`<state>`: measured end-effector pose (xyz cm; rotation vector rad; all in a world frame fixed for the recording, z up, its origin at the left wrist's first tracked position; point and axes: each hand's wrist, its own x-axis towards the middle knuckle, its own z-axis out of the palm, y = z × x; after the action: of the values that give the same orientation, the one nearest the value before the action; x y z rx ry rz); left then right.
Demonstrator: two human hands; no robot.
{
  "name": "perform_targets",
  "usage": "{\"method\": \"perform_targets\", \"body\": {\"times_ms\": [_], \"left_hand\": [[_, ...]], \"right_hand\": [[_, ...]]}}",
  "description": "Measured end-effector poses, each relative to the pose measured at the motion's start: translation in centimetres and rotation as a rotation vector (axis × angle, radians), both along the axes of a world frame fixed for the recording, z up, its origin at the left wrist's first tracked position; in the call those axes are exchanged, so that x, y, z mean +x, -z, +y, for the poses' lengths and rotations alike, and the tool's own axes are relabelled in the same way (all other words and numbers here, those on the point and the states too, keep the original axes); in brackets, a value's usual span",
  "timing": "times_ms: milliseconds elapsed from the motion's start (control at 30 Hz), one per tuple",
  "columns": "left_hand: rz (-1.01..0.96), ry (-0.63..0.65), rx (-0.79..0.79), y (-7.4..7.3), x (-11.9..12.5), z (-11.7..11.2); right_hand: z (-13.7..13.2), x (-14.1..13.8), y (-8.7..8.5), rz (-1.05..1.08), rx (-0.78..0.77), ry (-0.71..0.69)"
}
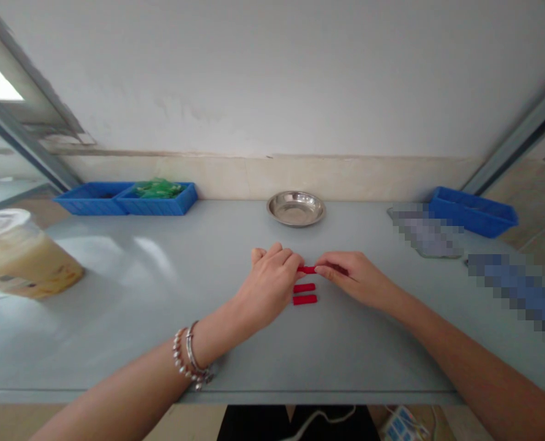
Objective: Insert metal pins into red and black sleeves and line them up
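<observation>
Head view: left hand (267,283) and right hand (350,277) pinch one red piece (306,269) (mid-table (116,306), edges far).

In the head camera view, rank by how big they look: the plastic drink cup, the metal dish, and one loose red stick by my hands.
1. Plastic drink cup, largest, though it sits nearer the camera and is cut off by the frame edge.
2. Metal dish, farther back, so the ranking against the cup is unsure.
3. Loose red stick, clearly smallest.
</observation>
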<state>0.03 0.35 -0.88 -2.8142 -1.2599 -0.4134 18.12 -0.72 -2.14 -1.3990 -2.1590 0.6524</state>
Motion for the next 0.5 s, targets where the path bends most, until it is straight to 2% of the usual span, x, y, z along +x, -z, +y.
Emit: {"method": "perform_targets", "body": {"times_ms": [267, 500], "left_hand": [[-0.089, 0.002, 0.043, 0.06, 0.12, -0.17], [-0.143, -0.021, -0.039, -0.04, 0.16, -0.14]], "right_hand": [[0.23, 0.40, 0.16, 0.010, -0.036, 0.045], [0.18, 0.34, 0.30, -0.072, 0.114, 0.040]]}}
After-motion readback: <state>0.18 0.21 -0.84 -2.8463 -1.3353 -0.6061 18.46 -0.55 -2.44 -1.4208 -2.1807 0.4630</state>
